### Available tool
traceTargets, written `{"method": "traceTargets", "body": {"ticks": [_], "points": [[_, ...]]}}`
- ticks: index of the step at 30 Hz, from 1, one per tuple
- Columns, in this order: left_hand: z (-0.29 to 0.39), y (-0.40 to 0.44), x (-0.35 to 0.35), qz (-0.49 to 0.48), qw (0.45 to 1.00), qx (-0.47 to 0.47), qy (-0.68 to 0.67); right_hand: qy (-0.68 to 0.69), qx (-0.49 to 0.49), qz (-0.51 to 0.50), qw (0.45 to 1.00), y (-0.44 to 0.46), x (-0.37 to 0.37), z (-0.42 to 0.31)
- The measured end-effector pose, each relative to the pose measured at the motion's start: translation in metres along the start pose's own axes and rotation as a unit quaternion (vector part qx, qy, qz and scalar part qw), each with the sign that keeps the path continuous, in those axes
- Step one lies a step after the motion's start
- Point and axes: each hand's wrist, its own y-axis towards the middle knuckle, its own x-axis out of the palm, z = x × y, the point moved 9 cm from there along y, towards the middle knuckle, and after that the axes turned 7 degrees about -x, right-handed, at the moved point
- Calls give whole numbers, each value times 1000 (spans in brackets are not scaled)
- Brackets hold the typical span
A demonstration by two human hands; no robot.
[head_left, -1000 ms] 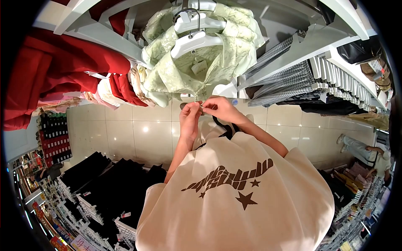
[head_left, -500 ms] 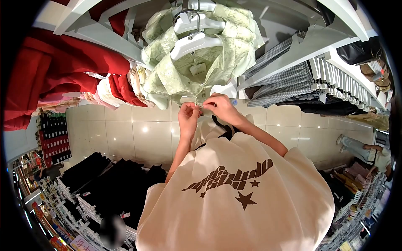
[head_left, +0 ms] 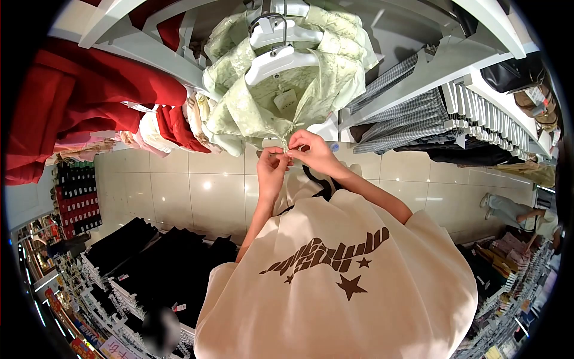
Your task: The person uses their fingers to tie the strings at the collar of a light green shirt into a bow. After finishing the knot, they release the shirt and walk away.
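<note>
A pale green patterned shirt (head_left: 242,110) hangs in front of me on a white hanger (head_left: 281,64), its neckline spread open and a white tag (head_left: 285,100) showing inside. Both my hands meet at the front edge of the shirt, below the neckline. My left hand (head_left: 272,166) pinches the fabric edge between thumb and fingers. Close against it, my right hand (head_left: 311,149) grips the same edge from the other side. Whatever small fastening lies between the fingertips is hidden.
More green shirts hang behind on a second white hanger (head_left: 286,36). Red garments (head_left: 101,84) hang to the left, checked garments (head_left: 412,116) to the right. Black clothes (head_left: 161,260) lie at lower left. A person (head_left: 526,215) stands at far right on the tiled floor (head_left: 215,179).
My right hand has shifted slightly down and its fingers have curled closer to the left fingertips. The shirt's front edge and inner tag have moved a little. The hangers are nearly still.
</note>
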Motion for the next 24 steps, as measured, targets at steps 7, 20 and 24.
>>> {"method": "traceTargets", "body": {"ticks": [7, 20, 24], "points": [[4, -3, 3, -8, 999, 19, -44, -104, -84, -78, 988, 1, 10, -30], [-4, -1, 2, -22, 1000, 5, -17, 37, -27, 28, 999, 6, -15, 6], [-3, -1, 1, -18, 1000, 4, -14, 107, 2, -10, 994, 3, -10, 13]]}}
